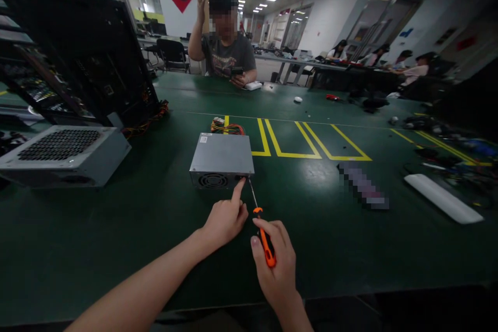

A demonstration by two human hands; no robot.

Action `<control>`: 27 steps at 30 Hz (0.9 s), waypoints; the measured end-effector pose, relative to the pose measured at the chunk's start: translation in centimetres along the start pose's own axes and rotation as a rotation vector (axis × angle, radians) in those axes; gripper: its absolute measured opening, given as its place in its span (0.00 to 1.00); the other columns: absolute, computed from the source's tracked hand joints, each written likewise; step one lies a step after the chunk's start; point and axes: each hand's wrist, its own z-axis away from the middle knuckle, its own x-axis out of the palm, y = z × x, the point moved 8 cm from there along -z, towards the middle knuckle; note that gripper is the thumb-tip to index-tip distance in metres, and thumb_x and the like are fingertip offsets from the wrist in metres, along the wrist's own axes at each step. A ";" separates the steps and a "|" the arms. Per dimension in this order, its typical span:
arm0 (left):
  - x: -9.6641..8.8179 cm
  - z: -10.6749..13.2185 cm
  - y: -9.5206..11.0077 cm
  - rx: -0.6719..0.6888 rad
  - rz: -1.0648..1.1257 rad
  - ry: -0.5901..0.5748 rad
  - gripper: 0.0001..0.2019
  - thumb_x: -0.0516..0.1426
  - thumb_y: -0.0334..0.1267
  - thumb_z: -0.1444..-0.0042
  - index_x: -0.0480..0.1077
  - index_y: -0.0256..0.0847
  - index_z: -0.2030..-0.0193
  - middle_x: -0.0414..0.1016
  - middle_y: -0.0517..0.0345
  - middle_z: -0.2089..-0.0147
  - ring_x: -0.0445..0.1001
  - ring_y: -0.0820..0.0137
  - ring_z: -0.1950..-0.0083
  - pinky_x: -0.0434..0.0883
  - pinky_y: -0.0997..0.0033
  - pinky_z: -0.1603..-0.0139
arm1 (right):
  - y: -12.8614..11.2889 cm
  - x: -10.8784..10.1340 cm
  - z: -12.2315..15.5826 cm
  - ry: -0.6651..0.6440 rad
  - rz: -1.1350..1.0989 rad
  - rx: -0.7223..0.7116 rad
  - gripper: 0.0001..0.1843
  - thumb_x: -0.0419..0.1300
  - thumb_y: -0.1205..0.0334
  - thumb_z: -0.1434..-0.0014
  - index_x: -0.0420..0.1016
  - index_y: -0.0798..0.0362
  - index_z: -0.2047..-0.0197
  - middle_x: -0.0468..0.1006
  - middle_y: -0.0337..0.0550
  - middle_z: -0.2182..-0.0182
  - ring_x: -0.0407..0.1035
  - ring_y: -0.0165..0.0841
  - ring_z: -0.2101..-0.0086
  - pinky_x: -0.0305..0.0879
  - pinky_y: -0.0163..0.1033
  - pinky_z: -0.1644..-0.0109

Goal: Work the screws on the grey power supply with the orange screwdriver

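Observation:
A grey metal power supply (222, 153) sits on the green table with its fan side toward me. Its bundle of coloured cables (229, 127) lies behind it. My left hand (225, 220) stretches its index finger to the lower right of the fan side, touching or nearly touching it; the other fingers are curled and I see nothing held in them. An orange and black screwdriver (265, 241) is gripped in my right hand (278, 259). Its shaft points up and away, with the tip at the power supply's right front corner. What the tip touches is too small to tell.
Another power supply (64, 155) lies at the left, before a black computer case (85, 52). Across the table (319, 249) a person (229, 52) holds a phone. To the right are a blurred-out object (363, 187), a white bar (443, 198) and tangled cables.

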 end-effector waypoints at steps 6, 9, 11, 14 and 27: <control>0.0 0.0 -0.1 -0.026 0.047 0.020 0.31 0.45 0.35 0.42 0.33 0.36 0.34 0.73 0.63 0.72 0.73 0.68 0.71 0.63 0.73 0.70 | 1.0 -0.2 0.4 0.025 -0.030 0.107 0.17 0.52 0.63 0.42 0.61 0.52 0.49 0.72 0.46 0.58 0.68 0.33 0.59 0.67 0.40 0.56; -0.1 -0.1 0.0 -0.021 0.086 0.038 0.30 0.45 0.35 0.42 0.35 0.37 0.35 0.71 0.65 0.75 0.72 0.69 0.74 0.61 0.74 0.72 | 1.0 -0.4 0.3 0.030 -0.040 0.117 0.16 0.52 0.63 0.42 0.61 0.52 0.49 0.72 0.46 0.59 0.69 0.33 0.60 0.67 0.40 0.57; -0.2 -0.1 0.0 -0.021 0.104 0.055 0.29 0.45 0.35 0.41 0.36 0.37 0.35 0.69 0.66 0.76 0.70 0.70 0.76 0.60 0.74 0.73 | 0.8 -0.5 0.2 0.035 -0.040 0.111 0.15 0.52 0.63 0.42 0.62 0.52 0.50 0.72 0.46 0.60 0.69 0.33 0.61 0.67 0.40 0.58; -0.6 -0.1 0.1 -0.014 0.132 0.083 0.28 0.45 0.35 0.41 0.39 0.38 0.36 0.67 0.67 0.78 0.69 0.71 0.77 0.59 0.75 0.74 | 0.5 -0.6 0.1 0.043 -0.036 0.082 0.14 0.51 0.65 0.42 0.63 0.53 0.52 0.72 0.45 0.63 0.68 0.32 0.64 0.67 0.40 0.60; -0.6 -0.2 -0.4 -0.016 0.181 0.103 0.28 0.46 0.34 0.42 0.41 0.42 0.36 0.63 0.70 0.79 0.67 0.73 0.78 0.58 0.76 0.74 | 0.0 -0.3 0.0 -0.003 -0.005 0.010 0.17 0.54 0.63 0.44 0.66 0.53 0.50 0.68 0.45 0.65 0.65 0.32 0.65 0.66 0.39 0.63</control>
